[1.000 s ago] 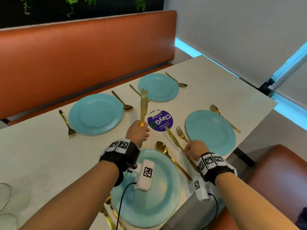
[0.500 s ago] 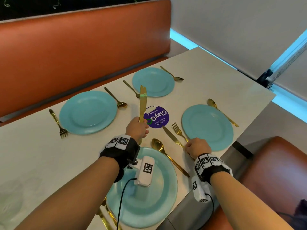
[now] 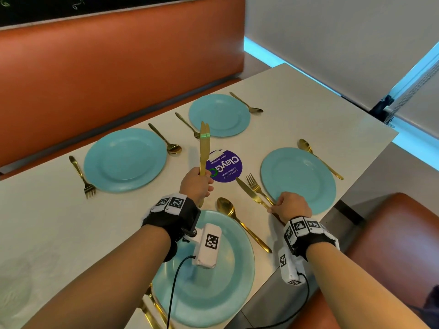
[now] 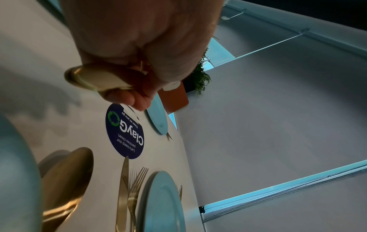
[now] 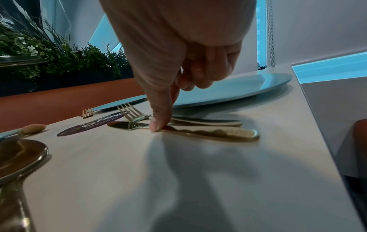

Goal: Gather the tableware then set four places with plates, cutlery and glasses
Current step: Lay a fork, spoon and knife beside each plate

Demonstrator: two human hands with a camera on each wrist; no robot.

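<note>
Four blue plates lie on the white table: far left, far, right and near. My left hand grips two gold knives by their handles, blades pointing up over the table's middle. Their handle ends stick out under the fist. My right hand pinches the handle of a third gold knife, which lies flat beside a fork left of the right plate. The thumb touches that knife. No glasses are in sight.
A purple round sticker marks the table's middle. Spoons and forks lie beside the plates, and more gold cutlery sits left of the near plate. An orange bench runs behind; an orange seat stands right.
The head view has dipped a little. The right hand stays at the lying knife's handle beside the fork. The left hand keeps the two knives upright.
</note>
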